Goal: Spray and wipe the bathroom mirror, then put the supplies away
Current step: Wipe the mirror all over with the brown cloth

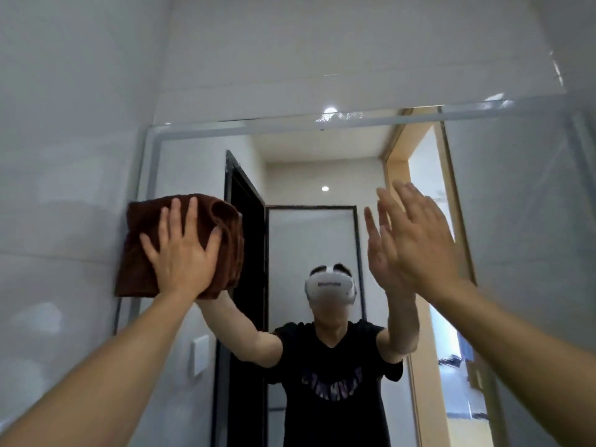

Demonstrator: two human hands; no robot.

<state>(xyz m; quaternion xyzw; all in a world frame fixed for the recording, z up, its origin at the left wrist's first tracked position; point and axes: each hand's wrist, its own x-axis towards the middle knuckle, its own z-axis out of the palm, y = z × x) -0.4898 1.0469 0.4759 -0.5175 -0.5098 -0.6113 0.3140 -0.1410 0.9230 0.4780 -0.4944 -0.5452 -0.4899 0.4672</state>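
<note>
The bathroom mirror [516, 204] fills the wall ahead, its top edge running across the upper part of the view. A folded brown cloth [142, 253] lies flat against the mirror's left edge. My left hand [182, 250] presses on the cloth with fingers spread and straight. My right hand [419, 240] is raised with straight fingers flat at the glass on the right, meeting its own reflection. It holds nothing. No spray bottle is in view.
White tiled wall [64, 156] borders the mirror on the left and above. The mirror reflects a person wearing a headset, a dark door frame and a lit doorway behind.
</note>
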